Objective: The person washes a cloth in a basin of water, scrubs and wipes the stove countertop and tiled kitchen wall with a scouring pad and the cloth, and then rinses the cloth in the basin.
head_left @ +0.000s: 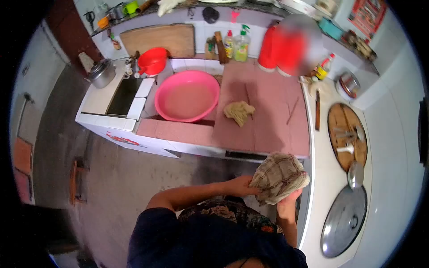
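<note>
A beige cloth with dark checked lines (pixel 279 177) is held up in front of my body, near the counter's front right corner. My left hand (pixel 245 185) grips its left edge, with the fingertips partly hidden by the fabric. On the lower right side my right hand (pixel 290 199) is closed on the same cloth. The fabric looks bunched and rounded; whether anything lies under it I cannot tell. Beyond it, a crumpled yellowish rag (pixel 240 112) lies on the pink-tiled counter (pixel 272 129).
A pink basin (pixel 187 118) of cloudy water sits in the counter, with a red plastic dipper (pixel 153 61) behind. On the right worktop lie a round wooden board (pixel 342 118) with utensils, a knife (pixel 317 110) and a metal lid (pixel 342 223). A pot (pixel 102 75) stands left.
</note>
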`<action>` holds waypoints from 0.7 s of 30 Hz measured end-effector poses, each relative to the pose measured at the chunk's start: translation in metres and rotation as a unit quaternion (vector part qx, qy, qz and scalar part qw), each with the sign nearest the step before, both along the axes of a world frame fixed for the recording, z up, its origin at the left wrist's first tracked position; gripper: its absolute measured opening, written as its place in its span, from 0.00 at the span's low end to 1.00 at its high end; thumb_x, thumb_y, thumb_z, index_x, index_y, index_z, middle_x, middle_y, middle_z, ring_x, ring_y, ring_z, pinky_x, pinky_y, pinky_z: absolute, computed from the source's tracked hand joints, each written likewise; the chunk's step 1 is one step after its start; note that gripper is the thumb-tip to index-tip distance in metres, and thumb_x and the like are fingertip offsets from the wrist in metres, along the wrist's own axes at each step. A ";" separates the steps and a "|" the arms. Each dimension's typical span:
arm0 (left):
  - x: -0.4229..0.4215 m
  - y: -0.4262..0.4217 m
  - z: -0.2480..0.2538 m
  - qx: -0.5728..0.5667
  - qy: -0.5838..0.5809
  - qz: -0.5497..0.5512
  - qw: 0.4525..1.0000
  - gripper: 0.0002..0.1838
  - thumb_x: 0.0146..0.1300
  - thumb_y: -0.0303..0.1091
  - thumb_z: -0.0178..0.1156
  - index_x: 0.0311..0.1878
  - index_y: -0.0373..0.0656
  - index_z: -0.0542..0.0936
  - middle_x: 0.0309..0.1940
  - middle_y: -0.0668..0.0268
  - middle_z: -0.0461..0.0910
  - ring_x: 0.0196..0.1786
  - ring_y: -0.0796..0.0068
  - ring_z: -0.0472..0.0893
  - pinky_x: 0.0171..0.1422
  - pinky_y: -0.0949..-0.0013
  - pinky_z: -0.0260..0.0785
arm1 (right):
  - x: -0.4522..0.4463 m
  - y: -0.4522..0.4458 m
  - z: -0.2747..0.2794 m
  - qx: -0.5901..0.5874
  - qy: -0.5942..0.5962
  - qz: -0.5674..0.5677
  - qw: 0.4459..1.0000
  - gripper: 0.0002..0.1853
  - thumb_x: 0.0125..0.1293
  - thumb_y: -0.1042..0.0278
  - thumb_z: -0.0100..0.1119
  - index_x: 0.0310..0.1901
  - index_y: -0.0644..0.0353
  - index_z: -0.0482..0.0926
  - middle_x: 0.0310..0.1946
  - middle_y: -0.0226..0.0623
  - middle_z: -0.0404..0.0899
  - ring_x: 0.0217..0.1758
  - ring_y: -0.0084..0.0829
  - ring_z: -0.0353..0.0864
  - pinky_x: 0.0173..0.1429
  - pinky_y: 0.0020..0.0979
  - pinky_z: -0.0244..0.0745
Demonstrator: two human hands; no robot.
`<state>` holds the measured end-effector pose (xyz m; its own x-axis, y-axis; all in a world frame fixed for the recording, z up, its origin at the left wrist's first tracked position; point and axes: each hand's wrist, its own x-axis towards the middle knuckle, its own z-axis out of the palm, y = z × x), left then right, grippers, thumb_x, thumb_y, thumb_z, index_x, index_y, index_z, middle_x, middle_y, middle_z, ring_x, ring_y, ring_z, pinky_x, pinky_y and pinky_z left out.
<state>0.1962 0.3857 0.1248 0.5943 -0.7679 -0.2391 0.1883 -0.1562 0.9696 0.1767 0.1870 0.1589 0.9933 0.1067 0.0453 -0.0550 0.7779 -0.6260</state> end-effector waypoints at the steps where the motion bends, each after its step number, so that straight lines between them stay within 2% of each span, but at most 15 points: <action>1: 0.013 0.006 -0.004 0.009 -0.008 0.011 1.000 0.24 0.67 0.39 0.57 0.62 0.37 0.70 0.55 0.61 0.76 0.57 0.72 0.72 0.63 0.65 0.63 | 0.024 0.007 0.002 -0.001 -0.001 0.018 1.000 0.38 0.67 0.36 0.39 0.67 0.59 0.60 0.64 0.46 0.65 0.67 0.45 0.65 0.68 0.48 0.64; 3: 0.030 0.031 -0.019 0.036 -0.065 0.097 0.993 0.22 0.67 0.37 0.57 0.61 0.38 0.71 0.55 0.62 0.76 0.57 0.72 0.72 0.63 0.65 0.63 | 0.062 0.028 -0.003 0.000 0.013 0.043 0.999 0.38 0.66 0.34 0.40 0.67 0.57 0.61 0.64 0.43 0.65 0.66 0.43 0.66 0.66 0.47 0.67; 4: 0.039 0.046 -0.025 0.047 -0.096 0.134 0.985 0.21 0.67 0.37 0.56 0.61 0.39 0.71 0.54 0.62 0.76 0.56 0.73 0.72 0.63 0.66 0.63 | 0.080 0.041 0.003 -0.020 0.032 0.048 0.998 0.41 0.62 0.32 0.48 0.68 0.55 0.60 0.65 0.42 0.64 0.66 0.42 0.66 0.66 0.46 0.66; 7: 0.064 0.100 -0.038 -0.086 -0.097 0.304 0.944 0.23 0.68 0.34 0.54 0.65 0.39 0.67 0.58 0.63 0.73 0.59 0.73 0.70 0.66 0.66 0.59 | 0.140 0.093 -0.015 0.022 -0.018 0.154 0.988 0.42 0.61 0.33 0.54 0.68 0.55 0.60 0.64 0.40 0.65 0.64 0.39 0.68 0.65 0.43 0.68; 9: 0.086 0.132 -0.011 -0.196 -0.048 0.378 0.904 0.28 0.69 0.32 0.51 0.70 0.39 0.58 0.62 0.64 0.67 0.64 0.73 0.65 0.69 0.66 0.54 | 0.181 0.139 0.004 -0.242 0.004 0.189 0.952 0.34 0.64 0.41 0.55 0.64 0.56 0.65 0.60 0.39 0.69 0.60 0.36 0.71 0.61 0.40 0.70; 11: 0.115 0.164 -0.001 -0.235 -0.143 0.377 0.885 0.32 0.68 0.30 0.50 0.72 0.39 0.51 0.65 0.64 0.63 0.67 0.72 0.61 0.71 0.64 0.50 | 0.211 0.186 0.014 -0.365 -0.206 0.240 0.876 0.28 0.67 0.51 0.54 0.62 0.60 0.67 0.55 0.39 0.71 0.56 0.33 0.71 0.62 0.34 0.68; 12: 0.132 0.175 0.005 -0.201 -0.133 0.423 0.874 0.32 0.68 0.30 0.50 0.73 0.39 0.49 0.65 0.64 0.63 0.66 0.73 0.62 0.71 0.63 0.52 | 0.230 0.204 0.026 -0.421 -0.253 0.292 0.821 0.26 0.67 0.54 0.55 0.61 0.60 0.68 0.53 0.39 0.73 0.55 0.32 0.72 0.61 0.32 0.68; 13: 0.147 0.186 0.015 -0.230 -0.072 0.470 0.849 0.30 0.68 0.29 0.50 0.71 0.39 0.54 0.63 0.64 0.66 0.64 0.73 0.67 0.67 0.64 0.59 | 0.249 0.221 0.037 -0.468 -0.308 0.337 0.757 0.24 0.67 0.56 0.55 0.59 0.61 0.70 0.51 0.39 0.74 0.54 0.31 0.73 0.61 0.31 0.68; 15: 0.171 0.225 0.026 -0.183 -0.038 0.509 0.840 0.24 0.67 0.25 0.50 0.66 0.39 0.62 0.59 0.63 0.71 0.59 0.74 0.72 0.62 0.65 0.65 | 0.305 0.249 0.076 -0.564 -0.305 0.462 0.612 0.22 0.65 0.58 0.58 0.57 0.61 0.73 0.47 0.40 0.78 0.51 0.30 0.76 0.59 0.30 0.70; 16: 0.183 0.243 0.016 -0.194 -0.038 0.504 0.841 0.23 0.66 0.25 0.50 0.65 0.39 0.64 0.57 0.63 0.72 0.57 0.73 0.74 0.61 0.65 0.66 | 0.340 0.249 0.065 -0.493 -0.360 0.471 0.637 0.20 0.64 0.58 0.58 0.55 0.59 0.76 0.42 0.40 0.82 0.47 0.28 0.79 0.54 0.32 0.74; 18: 0.197 0.276 -0.006 -0.214 -0.032 0.496 0.841 0.21 0.65 0.23 0.50 0.61 0.39 0.68 0.53 0.63 0.75 0.54 0.72 0.76 0.58 0.65 0.69 | 0.429 0.258 0.035 -0.532 -0.342 0.486 0.603 0.20 0.64 0.59 0.59 0.55 0.57 0.76 0.45 0.40 0.82 0.49 0.28 0.80 0.53 0.32 0.74; 21: 0.212 0.314 0.007 -0.266 0.030 0.492 0.828 0.21 0.62 0.23 0.52 0.60 0.40 0.70 0.50 0.63 0.78 0.51 0.70 0.79 0.57 0.65 0.71 | 0.547 0.285 0.045 -0.611 -0.249 0.261 0.705 0.17 0.61 0.64 0.62 0.51 0.58 0.78 0.42 0.38 0.81 0.46 0.28 0.79 0.51 0.31 0.74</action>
<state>0.4082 0.7000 0.1315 0.9943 0.0755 -0.0749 0.0213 0.5487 0.8358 0.7240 0.4723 0.2039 0.6982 0.7127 -0.0682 0.3281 -0.4031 -0.8543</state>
